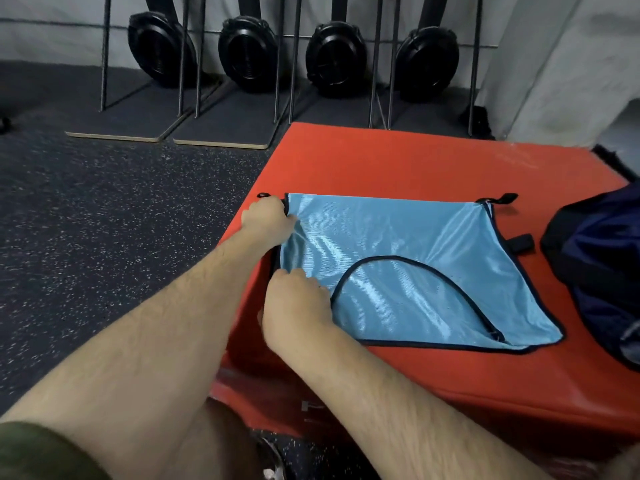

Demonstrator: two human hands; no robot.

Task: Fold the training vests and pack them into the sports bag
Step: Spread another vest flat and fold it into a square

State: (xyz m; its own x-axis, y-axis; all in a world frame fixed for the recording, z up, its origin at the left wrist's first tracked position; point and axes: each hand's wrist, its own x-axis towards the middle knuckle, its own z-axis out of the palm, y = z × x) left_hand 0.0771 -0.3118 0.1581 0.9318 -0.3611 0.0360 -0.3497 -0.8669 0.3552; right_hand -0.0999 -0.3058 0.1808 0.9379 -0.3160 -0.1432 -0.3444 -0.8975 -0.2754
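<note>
A light blue vest (398, 271) with black trim lies spread flat on a red mat (415, 161), which serves as a raised, clean surface above the speckled floor (121, 220), so the slippery mesh can be smoothed and creased without bunching. Both hands work the vest's left edge, right at the mat's side. The left hand (268, 220) is at the far corner with its fingers (282, 211) curled round the hem. The right hand (294, 306) is at the nearer part of the same edge, its fingers (311, 285) bent down and pinching the cloth just left of the curved neck opening (408, 263). Holding one edge at two well-spaced points keeps it straight and taut. That suits lifting this side and carrying it over towards the opposite edge, so I judge that a fold across the middle is about to begin rather than already made. The rest of the vest lies slack, with soft ripples and a black clip (507, 197) poking out at the far right corner. The dark blue sports bag (602, 265) sits slumped on the mat just beside the vest's right edge, close enough for the folded piece to go straight in. Whether it is open I cannot tell.
</note>
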